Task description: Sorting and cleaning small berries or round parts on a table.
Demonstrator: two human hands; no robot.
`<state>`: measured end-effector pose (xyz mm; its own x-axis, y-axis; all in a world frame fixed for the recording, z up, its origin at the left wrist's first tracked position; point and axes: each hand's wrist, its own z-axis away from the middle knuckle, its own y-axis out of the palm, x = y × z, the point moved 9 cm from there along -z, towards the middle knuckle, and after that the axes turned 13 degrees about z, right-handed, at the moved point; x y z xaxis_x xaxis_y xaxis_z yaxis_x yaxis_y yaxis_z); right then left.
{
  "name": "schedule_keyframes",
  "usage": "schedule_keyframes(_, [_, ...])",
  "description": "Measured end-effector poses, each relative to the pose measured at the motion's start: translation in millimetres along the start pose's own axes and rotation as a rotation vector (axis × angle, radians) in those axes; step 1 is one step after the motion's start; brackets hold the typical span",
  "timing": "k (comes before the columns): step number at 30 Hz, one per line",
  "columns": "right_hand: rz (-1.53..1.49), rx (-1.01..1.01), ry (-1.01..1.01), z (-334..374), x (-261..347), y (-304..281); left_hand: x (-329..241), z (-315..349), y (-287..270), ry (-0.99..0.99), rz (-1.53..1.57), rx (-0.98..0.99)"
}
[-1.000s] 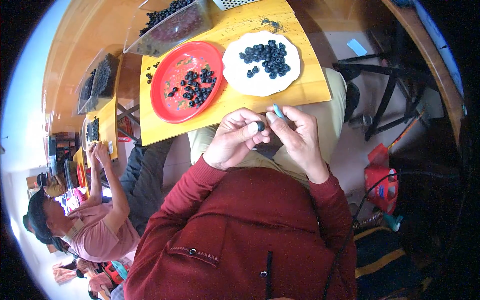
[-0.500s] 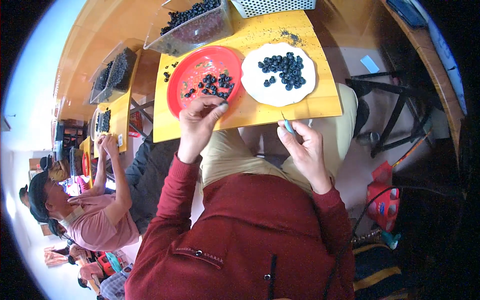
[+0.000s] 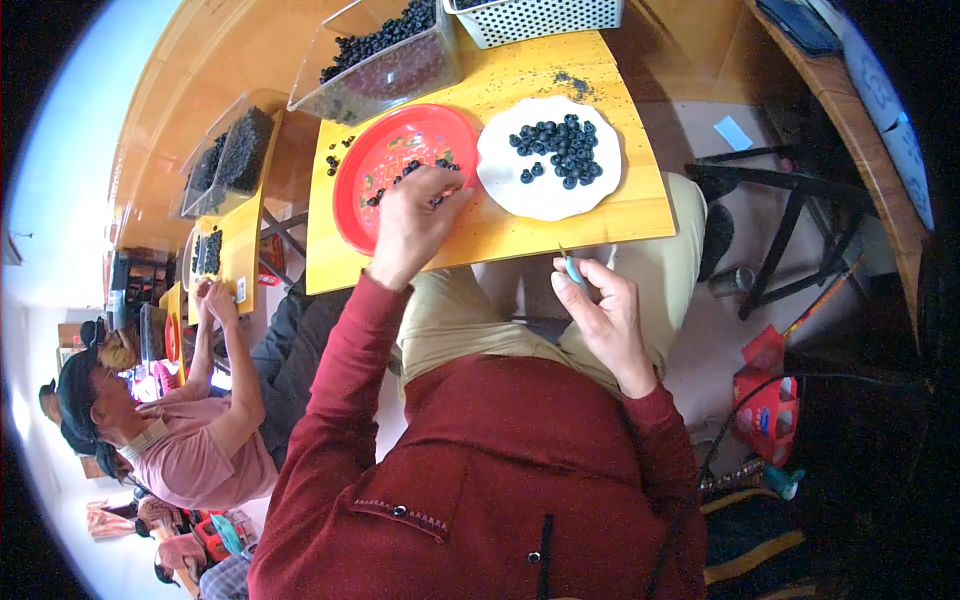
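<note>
My left hand [image 3: 425,220] reaches over the red plate [image 3: 352,190], its thumb and fingers curled together in a pinch among small dark round beads [image 3: 412,167]. The fingertips hide whatever they hold. To the right, a white scalloped plate [image 3: 515,195] bears a cluster of similar dark beads [image 3: 572,150], some with pale centres. My right hand [image 3: 605,315] is closed around a slim pointed tool [image 3: 573,270] with a light blue handle. Its thin tip points up, just off the front edge of the yellow board [image 3: 520,240].
A clear bin [image 3: 390,85] full of dark beads and a white perforated basket [image 3: 540,22] stand at the back. Dark crumbs [image 3: 575,85] lie behind the white plate. At left, another person [image 3: 190,440] works at a similar board. A black-legged stand [image 3: 790,235] is at right.
My left hand has moved from the red plate's near edge, where it pinched a dark bead, farther in over the beads. My right hand keeps the tool at nearly the same spot.
</note>
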<state>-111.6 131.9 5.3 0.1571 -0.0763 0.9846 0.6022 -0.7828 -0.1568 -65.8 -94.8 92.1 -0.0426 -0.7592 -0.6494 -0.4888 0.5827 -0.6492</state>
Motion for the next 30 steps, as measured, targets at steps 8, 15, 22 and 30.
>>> schedule_keyframes(8, [0.004,-0.022,0.008,6,-4,-5,-20,-32,68,0.200,-0.183,0.201])
schedule_keyframes(15, [-0.018,-0.053,0.021,8,-9,-12,-14,-40,88,0.100,-0.260,0.315])
schedule_keyframes(22, [-0.061,-0.057,0.042,4,-16,-17,-22,-32,74,0.048,-0.005,0.277])
schedule_keyframes(30, [-0.026,-0.090,0.024,-5,-10,-22,3,-4,72,-0.368,0.977,0.228])
